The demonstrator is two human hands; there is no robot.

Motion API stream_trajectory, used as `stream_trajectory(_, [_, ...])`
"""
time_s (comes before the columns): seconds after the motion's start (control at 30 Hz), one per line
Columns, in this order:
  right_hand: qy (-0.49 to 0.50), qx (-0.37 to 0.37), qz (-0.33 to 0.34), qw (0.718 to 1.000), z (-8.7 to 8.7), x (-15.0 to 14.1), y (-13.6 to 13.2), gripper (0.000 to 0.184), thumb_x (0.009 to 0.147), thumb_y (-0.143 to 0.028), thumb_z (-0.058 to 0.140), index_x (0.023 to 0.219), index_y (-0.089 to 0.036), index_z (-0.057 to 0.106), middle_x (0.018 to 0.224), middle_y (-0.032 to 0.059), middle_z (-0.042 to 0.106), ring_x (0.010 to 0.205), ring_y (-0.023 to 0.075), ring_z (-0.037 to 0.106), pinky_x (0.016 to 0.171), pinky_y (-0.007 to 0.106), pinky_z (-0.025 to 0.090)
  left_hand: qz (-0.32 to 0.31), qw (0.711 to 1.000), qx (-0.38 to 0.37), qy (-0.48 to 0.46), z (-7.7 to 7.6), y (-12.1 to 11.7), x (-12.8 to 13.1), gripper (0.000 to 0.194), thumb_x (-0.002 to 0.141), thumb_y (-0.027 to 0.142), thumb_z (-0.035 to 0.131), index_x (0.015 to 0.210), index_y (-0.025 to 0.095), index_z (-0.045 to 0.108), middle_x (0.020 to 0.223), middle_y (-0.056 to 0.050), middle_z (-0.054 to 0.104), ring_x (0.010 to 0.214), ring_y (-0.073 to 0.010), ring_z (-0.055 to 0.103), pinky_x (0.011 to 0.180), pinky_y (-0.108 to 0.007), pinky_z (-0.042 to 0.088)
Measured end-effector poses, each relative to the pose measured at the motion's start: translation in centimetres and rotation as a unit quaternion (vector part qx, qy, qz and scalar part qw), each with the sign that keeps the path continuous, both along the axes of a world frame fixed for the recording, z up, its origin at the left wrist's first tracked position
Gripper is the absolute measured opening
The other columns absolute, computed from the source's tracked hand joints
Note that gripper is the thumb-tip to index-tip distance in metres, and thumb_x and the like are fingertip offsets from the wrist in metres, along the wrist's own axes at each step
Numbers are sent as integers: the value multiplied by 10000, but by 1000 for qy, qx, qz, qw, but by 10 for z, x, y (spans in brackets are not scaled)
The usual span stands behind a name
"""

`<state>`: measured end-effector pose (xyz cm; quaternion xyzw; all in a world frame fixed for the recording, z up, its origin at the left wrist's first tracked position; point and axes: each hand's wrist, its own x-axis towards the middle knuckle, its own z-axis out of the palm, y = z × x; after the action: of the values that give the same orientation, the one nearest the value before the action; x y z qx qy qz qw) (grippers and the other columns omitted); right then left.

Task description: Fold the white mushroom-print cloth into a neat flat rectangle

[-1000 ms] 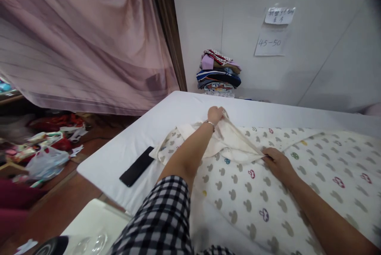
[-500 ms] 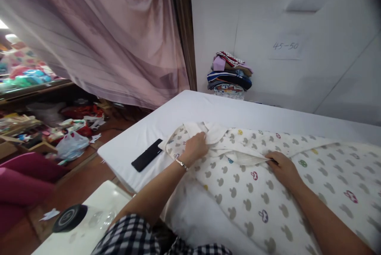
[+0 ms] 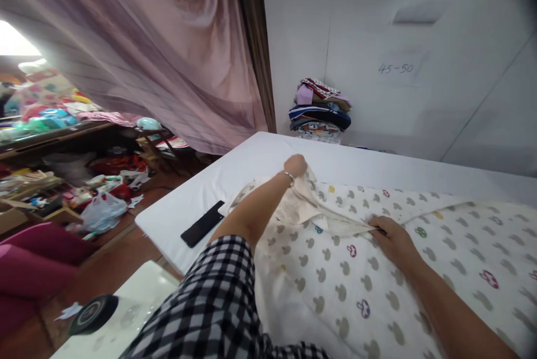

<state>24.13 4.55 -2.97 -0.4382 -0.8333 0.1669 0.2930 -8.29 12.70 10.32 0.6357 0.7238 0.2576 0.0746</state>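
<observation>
A white cloth (image 3: 344, 269) printed with grey and coloured rabbit heads lies across the table, its plain white underside showing along a folded edge. My left hand (image 3: 296, 165) is closed on the far left part of the cloth and holds it raised, with the fabric pulled into creases below the fist. Farther right, my right hand (image 3: 389, 235) pinches the folded edge, and the cloth stretches between the two hands. A small dark object shows at the right fingertips; I cannot make out what it is. Left of the cloth lies a black phone (image 3: 203, 223).
The white-covered table (image 3: 268, 149) meets a pale wall, with a stack of folded clothes (image 3: 321, 110) at its back. A pink curtain (image 3: 201, 57) hangs at the left. In front stands a cream machine top (image 3: 130, 306) with a black wheel (image 3: 94, 313). Bags and boxes clutter the floor.
My left hand has moved away from me and slightly right, lifting and drawing the cloth with it. My right hand keeps its pinch nearly in place. The view has shifted slightly.
</observation>
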Motion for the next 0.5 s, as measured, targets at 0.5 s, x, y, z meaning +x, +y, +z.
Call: stream_trajectory(0.5, [13, 20, -19, 1000, -9, 1, 6, 179, 765, -313, 469, 820, -247, 625, 910, 44, 683, 861, 245, 624, 761, 386, 492, 79, 991, -85, -58, -36, -116, -70, 492, 656, 124, 594, 1141, 210, 597, 1212, -106, 589, 1080, -253, 555, 886, -341, 436])
